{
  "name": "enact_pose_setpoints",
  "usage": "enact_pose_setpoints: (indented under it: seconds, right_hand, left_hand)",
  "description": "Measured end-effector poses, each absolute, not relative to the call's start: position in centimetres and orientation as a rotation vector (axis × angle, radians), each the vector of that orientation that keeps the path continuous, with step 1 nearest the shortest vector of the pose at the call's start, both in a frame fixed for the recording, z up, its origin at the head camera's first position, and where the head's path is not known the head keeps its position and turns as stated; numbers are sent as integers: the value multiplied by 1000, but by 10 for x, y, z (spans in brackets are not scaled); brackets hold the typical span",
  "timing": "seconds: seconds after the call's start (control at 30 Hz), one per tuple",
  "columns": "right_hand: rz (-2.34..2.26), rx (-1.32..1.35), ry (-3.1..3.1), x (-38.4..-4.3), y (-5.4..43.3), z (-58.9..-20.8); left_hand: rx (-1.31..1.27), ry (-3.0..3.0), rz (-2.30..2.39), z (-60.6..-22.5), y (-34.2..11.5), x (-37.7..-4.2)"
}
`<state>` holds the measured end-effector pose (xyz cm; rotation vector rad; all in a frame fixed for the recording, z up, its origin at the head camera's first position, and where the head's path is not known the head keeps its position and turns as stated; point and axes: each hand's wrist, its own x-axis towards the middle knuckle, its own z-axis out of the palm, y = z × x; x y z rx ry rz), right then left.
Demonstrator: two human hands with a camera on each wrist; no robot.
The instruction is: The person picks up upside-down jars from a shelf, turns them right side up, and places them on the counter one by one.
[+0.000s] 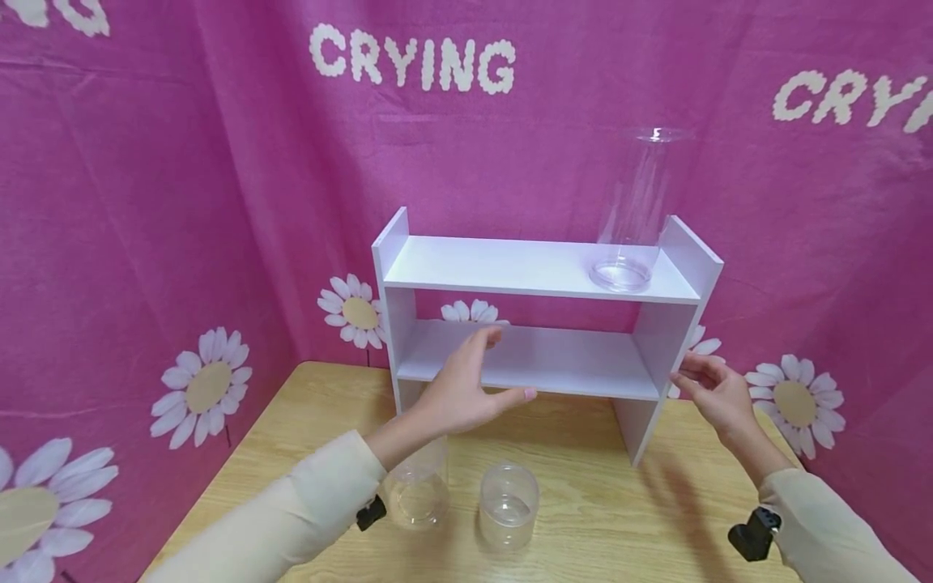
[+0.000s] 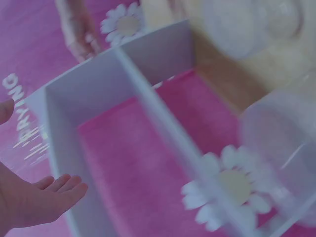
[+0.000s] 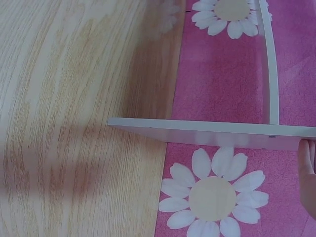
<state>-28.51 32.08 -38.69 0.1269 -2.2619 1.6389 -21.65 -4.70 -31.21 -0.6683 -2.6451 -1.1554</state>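
A white two-tier shelf [image 1: 481, 265] stands on the wooden table. My left hand [image 1: 461, 387] hangs in front of its lower board, thumb spread from the fingers, nothing held. At the shelf's right side panel [image 1: 674, 324] is my right hand [image 1: 717, 394], its fingertips right at the panel's outer face; the right wrist view also has these fingers [image 3: 307, 163] against the panel. A tall clear cylinder [image 1: 630, 219] stands upright at the right end of the top board. Below my left forearm are a clear container [image 1: 419, 498], partly covered by the arm, and a shorter clear jar [image 1: 509, 510].
Pink cloth [image 1: 583, 73] with white lettering and daisies hangs behind and on both sides. The wooden table [image 1: 583, 502] extends in front of the shelf. Black wrist cameras sit on both sleeves, the right one [image 1: 754, 534] above the table's right part.
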Motion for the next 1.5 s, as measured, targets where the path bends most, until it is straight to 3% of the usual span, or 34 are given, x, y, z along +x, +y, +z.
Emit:
enact_pose_setpoints:
  seconds: [0.9, 1.5]
  right_hand:
    - [1749, 181, -2080, -289, 318, -397]
    - [1732, 137, -2108, -290, 318, -393]
  left_hand:
    - [-532, -2454, -1207, -140, -9, -284]
    - [-393, -2563, -1335, -95, 73, -323]
